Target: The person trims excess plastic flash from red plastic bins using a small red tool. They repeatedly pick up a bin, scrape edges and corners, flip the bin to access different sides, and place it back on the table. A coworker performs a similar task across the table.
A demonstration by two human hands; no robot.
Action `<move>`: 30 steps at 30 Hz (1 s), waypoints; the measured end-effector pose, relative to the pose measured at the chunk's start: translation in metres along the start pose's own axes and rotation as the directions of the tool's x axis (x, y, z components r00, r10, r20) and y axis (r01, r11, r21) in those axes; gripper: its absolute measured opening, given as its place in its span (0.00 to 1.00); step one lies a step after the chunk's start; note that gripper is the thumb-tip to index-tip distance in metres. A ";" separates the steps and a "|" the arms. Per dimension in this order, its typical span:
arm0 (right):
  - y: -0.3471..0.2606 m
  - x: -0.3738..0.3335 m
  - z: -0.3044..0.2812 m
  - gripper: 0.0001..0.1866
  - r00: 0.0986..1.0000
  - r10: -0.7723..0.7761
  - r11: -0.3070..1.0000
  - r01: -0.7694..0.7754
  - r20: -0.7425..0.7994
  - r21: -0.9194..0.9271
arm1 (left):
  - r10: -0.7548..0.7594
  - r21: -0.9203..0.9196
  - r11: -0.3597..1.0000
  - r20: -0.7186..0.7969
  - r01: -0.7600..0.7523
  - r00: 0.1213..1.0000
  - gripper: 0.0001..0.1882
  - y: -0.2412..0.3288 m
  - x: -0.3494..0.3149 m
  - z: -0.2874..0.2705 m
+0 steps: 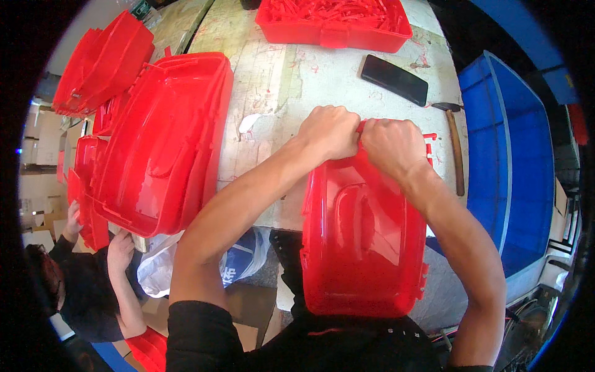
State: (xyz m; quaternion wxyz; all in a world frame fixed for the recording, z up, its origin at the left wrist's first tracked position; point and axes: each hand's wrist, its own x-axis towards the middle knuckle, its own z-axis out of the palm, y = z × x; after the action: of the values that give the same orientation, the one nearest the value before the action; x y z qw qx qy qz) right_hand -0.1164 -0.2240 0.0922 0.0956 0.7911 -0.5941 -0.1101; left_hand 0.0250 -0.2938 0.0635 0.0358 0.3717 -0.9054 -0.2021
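Note:
A red plastic case part (365, 242), shaped like a toolbox shell, rests partly on the table edge and reaches back against my body. My left hand (330, 132) is closed on its far edge. Right beside it, my right hand (394, 146) is closed on the same edge, knuckles up. The fingertips of both hands are hidden beneath. A small red peg or hinge end (430, 136) sticks out just right of my right hand.
Stacked red shells (167, 142) stand left, where a co-worker's hands (119, 251) hold a red part. Ahead are a red bin (334, 36) of small red strips and a black phone (395, 80). At right lie a hammer (455, 149) and a blue crate (505, 161).

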 end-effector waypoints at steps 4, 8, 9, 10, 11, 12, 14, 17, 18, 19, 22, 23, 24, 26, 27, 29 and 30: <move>-0.009 -0.003 0.008 0.08 0.967 0.231 0.957 -0.246 0.106 0.152 | -0.006 0.023 1.000 -0.010 0.006 1.000 0.11 0.003 0.003 -0.001; -0.015 -0.008 0.011 0.07 0.924 0.361 0.895 -0.381 0.126 0.231 | -0.004 0.023 1.000 0.024 0.004 1.000 0.12 0.005 0.007 0.001; -0.014 -0.008 0.010 0.07 0.944 0.312 0.921 -0.328 0.105 0.210 | -0.008 0.027 1.000 0.007 0.008 1.000 0.12 0.004 0.006 0.002; -0.012 -0.006 0.009 0.07 0.959 0.278 0.944 -0.282 0.050 0.173 | -0.001 0.036 0.999 -0.016 0.002 1.000 0.13 0.005 0.008 0.002; -0.010 -0.003 0.007 0.08 0.983 0.180 0.967 -0.183 0.034 0.176 | -0.011 0.042 0.999 -0.031 0.012 0.999 0.13 0.003 0.006 0.003; -0.006 -0.001 0.005 0.08 0.994 0.101 0.987 -0.106 0.049 0.121 | -0.015 0.015 1.000 -0.017 0.015 1.000 0.13 0.004 0.007 0.004; -0.002 0.004 0.003 0.09 0.998 -0.047 0.999 0.047 -0.041 0.000 | -0.030 -0.019 0.999 -0.020 0.030 0.999 0.13 0.002 0.007 0.006; -0.001 0.007 0.001 0.08 0.997 0.055 0.994 -0.061 0.061 0.092 | -0.048 0.004 0.999 -0.032 0.048 0.998 0.12 0.003 0.011 0.005; -0.005 0.006 0.002 0.08 0.987 0.131 0.982 -0.141 0.088 0.126 | -0.063 0.017 0.998 -0.025 0.064 0.998 0.12 0.004 0.010 0.005; -0.008 0.003 0.002 0.08 0.972 0.197 0.961 -0.217 0.128 0.169 | -0.066 0.024 0.997 -0.026 0.067 0.997 0.12 0.005 0.011 0.004; -0.016 -0.004 0.003 0.08 0.917 0.358 0.891 -0.392 0.175 0.229 | -0.062 0.038 0.997 -0.022 0.063 0.998 0.12 0.009 0.012 0.004; -0.018 -0.004 0.003 0.08 0.923 0.347 0.897 -0.378 0.164 0.230 | -0.070 0.028 0.997 -0.036 0.071 0.997 0.11 0.009 0.009 0.004; -0.017 -0.006 0.004 0.08 0.925 0.349 0.901 -0.376 0.154 0.216 | -0.081 0.016 0.997 -0.017 0.082 0.997 0.11 0.011 0.011 0.005; -0.014 -0.003 0.004 0.07 0.970 0.227 0.966 -0.236 0.087 0.109 | -0.052 -0.008 0.999 -0.025 0.051 0.998 0.11 0.010 0.009 0.007; -0.013 -0.001 0.004 0.07 0.988 0.150 0.987 -0.152 0.033 0.060 | -0.048 -0.008 0.999 -0.021 0.048 0.999 0.11 0.009 0.008 0.006; -0.008 0.001 0.006 0.05 0.997 -0.022 1.000 0.020 -0.076 -0.021 | -0.051 -0.009 0.999 -0.044 0.051 0.998 0.11 0.006 0.008 0.006; -0.007 0.007 0.008 0.08 0.998 -0.018 0.998 0.014 -0.064 -0.057 | -0.071 -0.024 0.997 -0.039 0.070 0.997 0.11 0.003 0.006 0.005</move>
State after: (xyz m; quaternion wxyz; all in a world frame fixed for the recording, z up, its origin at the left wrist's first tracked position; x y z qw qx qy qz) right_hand -0.1104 -0.2291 0.0826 0.1360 0.7960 -0.5809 -0.1022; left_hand 0.0179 -0.2947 0.0597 0.0507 0.4071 -0.8884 -0.2060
